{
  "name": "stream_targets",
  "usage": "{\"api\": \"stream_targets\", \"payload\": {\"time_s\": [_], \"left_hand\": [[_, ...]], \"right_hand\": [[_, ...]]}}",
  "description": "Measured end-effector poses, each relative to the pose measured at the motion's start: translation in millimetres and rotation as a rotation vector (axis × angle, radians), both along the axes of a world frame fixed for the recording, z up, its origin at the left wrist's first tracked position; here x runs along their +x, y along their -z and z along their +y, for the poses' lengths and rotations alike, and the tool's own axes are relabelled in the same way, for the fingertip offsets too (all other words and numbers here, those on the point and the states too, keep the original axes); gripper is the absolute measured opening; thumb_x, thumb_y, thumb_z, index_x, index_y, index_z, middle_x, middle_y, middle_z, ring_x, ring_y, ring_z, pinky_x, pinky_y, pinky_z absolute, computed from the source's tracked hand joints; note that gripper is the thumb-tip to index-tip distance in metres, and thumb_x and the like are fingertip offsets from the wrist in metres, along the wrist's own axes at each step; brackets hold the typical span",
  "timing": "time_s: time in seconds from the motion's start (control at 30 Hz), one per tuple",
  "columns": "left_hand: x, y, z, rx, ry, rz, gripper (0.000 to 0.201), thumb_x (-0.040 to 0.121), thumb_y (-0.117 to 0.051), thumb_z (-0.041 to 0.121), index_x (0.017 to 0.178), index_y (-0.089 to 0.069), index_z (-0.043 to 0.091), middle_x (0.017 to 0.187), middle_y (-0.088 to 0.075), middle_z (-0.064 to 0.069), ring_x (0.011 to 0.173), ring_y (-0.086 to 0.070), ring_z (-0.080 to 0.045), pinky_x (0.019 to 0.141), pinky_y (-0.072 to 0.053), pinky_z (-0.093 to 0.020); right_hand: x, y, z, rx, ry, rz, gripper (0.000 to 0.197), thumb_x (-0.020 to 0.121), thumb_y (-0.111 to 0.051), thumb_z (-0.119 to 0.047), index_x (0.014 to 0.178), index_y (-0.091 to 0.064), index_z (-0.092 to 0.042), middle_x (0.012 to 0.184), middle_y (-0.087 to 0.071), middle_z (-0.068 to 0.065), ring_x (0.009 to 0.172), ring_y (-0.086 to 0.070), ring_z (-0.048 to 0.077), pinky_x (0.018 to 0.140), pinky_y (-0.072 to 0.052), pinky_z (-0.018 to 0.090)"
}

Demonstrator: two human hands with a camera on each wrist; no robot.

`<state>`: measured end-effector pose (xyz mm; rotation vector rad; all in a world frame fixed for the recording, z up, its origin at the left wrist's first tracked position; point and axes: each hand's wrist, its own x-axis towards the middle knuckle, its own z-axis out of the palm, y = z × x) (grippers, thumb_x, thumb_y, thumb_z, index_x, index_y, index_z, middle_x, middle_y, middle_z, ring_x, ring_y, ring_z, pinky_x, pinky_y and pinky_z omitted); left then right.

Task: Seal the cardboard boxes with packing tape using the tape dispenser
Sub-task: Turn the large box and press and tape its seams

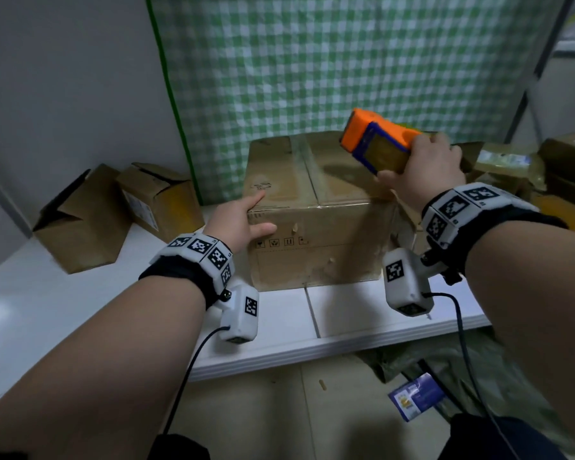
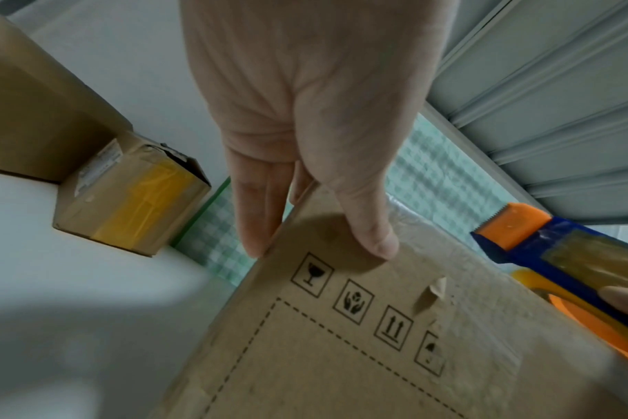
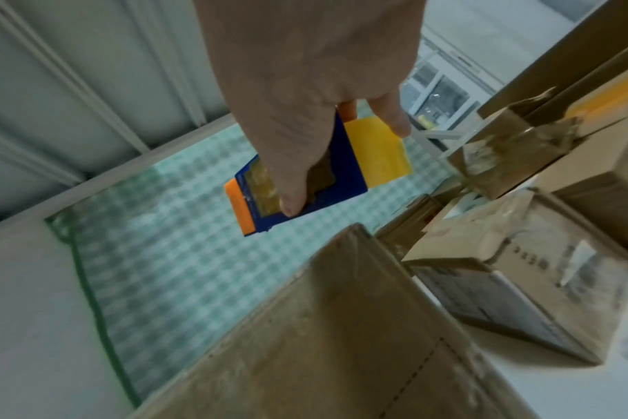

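A large brown cardboard box (image 1: 316, 207) stands on the white table, its top flaps closed with a strip of clear tape along the seam. My left hand (image 1: 243, 219) lies open against its near left corner, fingers straight on the top and thumb on the front face (image 2: 369, 235). My right hand (image 1: 425, 171) grips an orange and blue tape dispenser (image 1: 375, 141), held in the air above the box's right side. In the right wrist view the thumb lies across the dispenser (image 3: 305, 181), clear of the box (image 3: 323, 340).
Two smaller cardboard boxes (image 1: 113, 210) lie tipped at the table's left, one banded with yellow tape (image 2: 144, 207). More boxes and packages (image 1: 525, 167) crowd the right. A green checked curtain (image 1: 346, 61) hangs behind. The white table edge (image 1: 312, 350) runs in front.
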<state>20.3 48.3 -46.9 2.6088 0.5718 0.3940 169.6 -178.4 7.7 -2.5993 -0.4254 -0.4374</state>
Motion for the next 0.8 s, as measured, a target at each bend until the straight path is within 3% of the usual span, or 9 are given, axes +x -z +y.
{"api": "stream_targets", "payload": {"time_s": [0.2,0.43,0.7,0.8], "left_hand": [[38,1,-21,0.020,0.000,0.017,0.073,0.085,-0.064,0.039,0.148,-0.028,0.030,0.149,-0.037,-0.004,0.135,-0.038,-0.023,0.108,-0.032,-0.033],[78,2,-39,0.016,0.033,0.023,0.072,0.087,-0.063,0.036,0.148,-0.026,0.029,0.149,-0.038,-0.005,0.133,-0.040,-0.024,0.109,-0.035,-0.036],[88,5,-35,0.017,0.014,0.008,0.073,0.085,-0.065,0.037,0.148,-0.028,0.027,0.146,-0.043,-0.006,0.129,-0.046,-0.024,0.106,-0.040,-0.038],[85,6,-36,0.053,0.024,-0.010,0.073,0.086,-0.064,0.038,0.148,-0.027,0.026,0.144,-0.045,-0.007,0.128,-0.046,-0.024,0.106,-0.038,-0.035]], "right_hand": [[15,0,-29,0.098,0.114,0.006,0.052,0.085,-0.068,-0.037,0.124,-0.047,-0.010,0.127,-0.049,0.014,0.123,-0.040,0.036,0.089,-0.042,0.050],[17,1,-25,-0.023,0.041,-0.051,0.049,0.086,-0.067,-0.037,0.123,-0.046,-0.013,0.123,-0.051,0.011,0.121,-0.040,0.033,0.079,-0.044,0.047],[22,8,1,-0.078,-0.060,-0.048,0.048,0.086,-0.066,-0.039,0.123,-0.048,-0.014,0.127,-0.050,0.008,0.123,-0.038,0.029,0.078,-0.041,0.044],[21,12,15,-0.130,-0.046,-0.051,0.046,0.087,-0.065,-0.038,0.123,-0.048,-0.013,0.129,-0.049,0.009,0.125,-0.037,0.030,0.082,-0.044,0.047]]}}
